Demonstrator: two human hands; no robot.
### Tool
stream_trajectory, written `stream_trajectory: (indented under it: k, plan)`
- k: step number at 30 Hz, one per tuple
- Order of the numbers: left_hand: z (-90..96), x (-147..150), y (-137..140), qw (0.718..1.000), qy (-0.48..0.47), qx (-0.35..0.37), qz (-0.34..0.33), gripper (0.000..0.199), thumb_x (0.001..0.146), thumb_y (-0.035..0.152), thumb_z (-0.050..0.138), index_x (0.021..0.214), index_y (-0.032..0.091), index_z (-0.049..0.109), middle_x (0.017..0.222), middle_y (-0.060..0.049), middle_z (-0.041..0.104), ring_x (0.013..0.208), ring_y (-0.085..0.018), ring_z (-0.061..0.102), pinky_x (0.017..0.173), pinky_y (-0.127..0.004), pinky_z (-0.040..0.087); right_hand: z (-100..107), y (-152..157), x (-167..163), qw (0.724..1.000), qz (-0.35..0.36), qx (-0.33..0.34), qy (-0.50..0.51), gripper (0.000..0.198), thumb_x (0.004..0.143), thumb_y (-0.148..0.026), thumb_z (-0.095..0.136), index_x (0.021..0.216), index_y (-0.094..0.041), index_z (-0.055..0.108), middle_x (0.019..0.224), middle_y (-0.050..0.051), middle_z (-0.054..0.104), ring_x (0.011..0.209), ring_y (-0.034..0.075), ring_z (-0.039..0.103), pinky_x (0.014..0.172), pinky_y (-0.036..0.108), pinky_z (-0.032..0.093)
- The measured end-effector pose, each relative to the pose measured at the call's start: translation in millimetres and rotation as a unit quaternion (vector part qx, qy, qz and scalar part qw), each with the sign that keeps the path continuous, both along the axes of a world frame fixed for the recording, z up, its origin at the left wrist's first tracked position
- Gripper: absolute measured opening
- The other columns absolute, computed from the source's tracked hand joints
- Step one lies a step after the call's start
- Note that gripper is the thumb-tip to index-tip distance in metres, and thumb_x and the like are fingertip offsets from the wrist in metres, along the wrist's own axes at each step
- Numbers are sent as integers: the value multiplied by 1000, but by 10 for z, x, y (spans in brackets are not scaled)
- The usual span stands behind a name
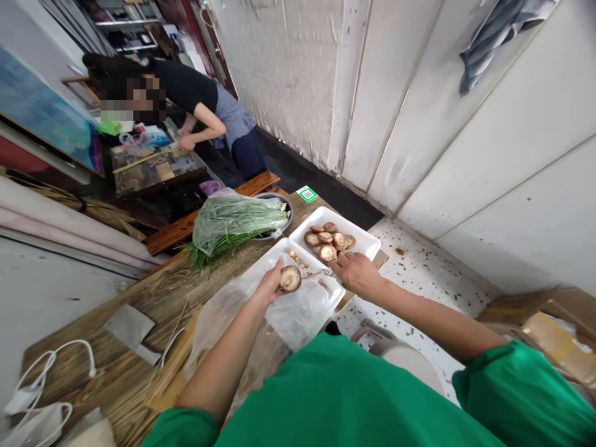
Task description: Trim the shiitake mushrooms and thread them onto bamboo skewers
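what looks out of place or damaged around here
A brown patch on the speckled floor looks odd against the pale surface; stain or spill, I can't tell. The white wall looks rough and scuffed along its foot, as if worn. The piled mushrooms sit inside their white tray.

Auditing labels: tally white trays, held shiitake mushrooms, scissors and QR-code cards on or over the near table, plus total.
White trays: 2
Held shiitake mushroom: 1
Scissors: 1
QR-code card: 1
Total: 5
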State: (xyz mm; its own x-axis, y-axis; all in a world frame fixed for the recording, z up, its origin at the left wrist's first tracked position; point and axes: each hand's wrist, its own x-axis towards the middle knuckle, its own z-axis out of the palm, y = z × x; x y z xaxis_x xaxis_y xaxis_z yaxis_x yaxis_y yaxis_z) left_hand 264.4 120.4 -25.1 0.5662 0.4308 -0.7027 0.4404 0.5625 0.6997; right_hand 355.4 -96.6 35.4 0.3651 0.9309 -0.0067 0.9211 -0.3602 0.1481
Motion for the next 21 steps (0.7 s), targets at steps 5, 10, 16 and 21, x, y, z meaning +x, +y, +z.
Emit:
stream_trajectory:
  k: [5,10,16,21]
  plan:
    - [-107,-33,-21,980,-143,42,132,34,83,43,48,83,12,61,89,-10,67,74,-15,64,67,-29,53,-213,-108,-108,990,-113,0,89,32,79,-23,49,110,-16,54,89,9,62,73,20,57,57,27,33]
    - [-135,-60,-80,968,-198,17,152,34,84,42,47,85,11,62,91,-10,66,78,-17,64,71,-33,53,-292,-68,-232,986,-128,17,103,29,79,-23,49,107,-17,55,91,8,62,76,20,57,57,26,33]
    - [-90,-73,-153,961,-219,34,165,37,82,46,48,84,12,62,86,-8,67,75,-16,63,70,-32,52,-258,10,-283,986,-119,29,117,30,82,-27,46,110,-17,54,94,10,61,80,21,57,62,28,36]
    - [-62,-87,-204,955,-242,88,148,43,83,50,44,90,13,63,93,-10,67,82,-16,63,75,-29,50,-271,73,-351,982,-133,39,125,34,84,-36,46,112,-18,53,95,10,61,81,22,57,65,29,38]
